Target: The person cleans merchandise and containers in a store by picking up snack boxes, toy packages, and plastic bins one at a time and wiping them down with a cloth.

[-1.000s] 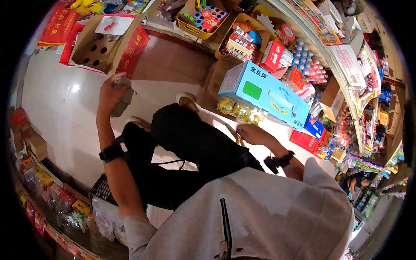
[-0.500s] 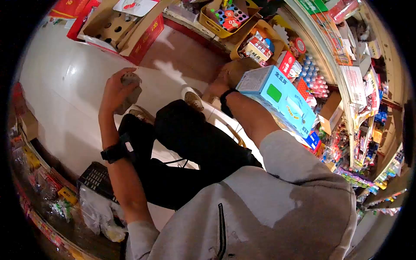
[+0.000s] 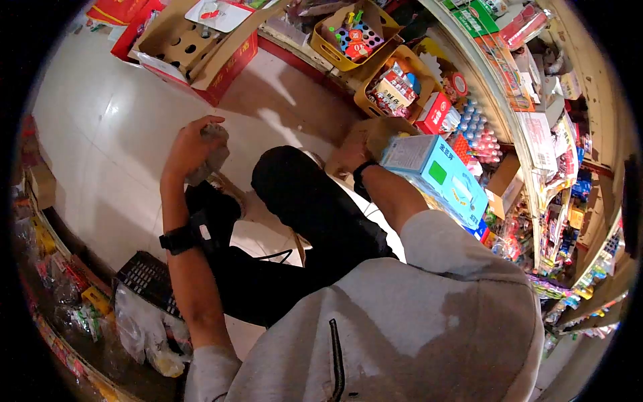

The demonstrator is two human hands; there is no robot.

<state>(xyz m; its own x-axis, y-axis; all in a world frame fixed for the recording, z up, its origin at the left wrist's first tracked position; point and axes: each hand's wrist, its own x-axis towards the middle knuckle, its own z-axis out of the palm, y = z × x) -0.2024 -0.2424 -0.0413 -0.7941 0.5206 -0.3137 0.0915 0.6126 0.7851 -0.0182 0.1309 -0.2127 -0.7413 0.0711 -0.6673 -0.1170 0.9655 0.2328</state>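
My left hand [image 3: 189, 149] is wrapped round a crumpled grey cloth [image 3: 213, 157] above the pale floor. On the right, my right hand [image 3: 351, 157] is at a brown cardboard box [image 3: 382, 131], beside the near end of a blue carton [image 3: 439, 171]. Its fingers are dark and partly hidden against the box, so their grip cannot be made out. A black band is on each wrist.
An open red carton with a holed cardboard insert [image 3: 181, 48] stands at the upper left. Yellow baskets [image 3: 343, 61] line the shelf edge. Bottles and snacks fill the right. A black crate [image 3: 146, 276] and plastic bag [image 3: 137, 321] sit lower left.
My right hand has moved from the lower side of the blue carton up to the brown box. My left hand still holds the cloth. The view has shifted, and my legs have moved.
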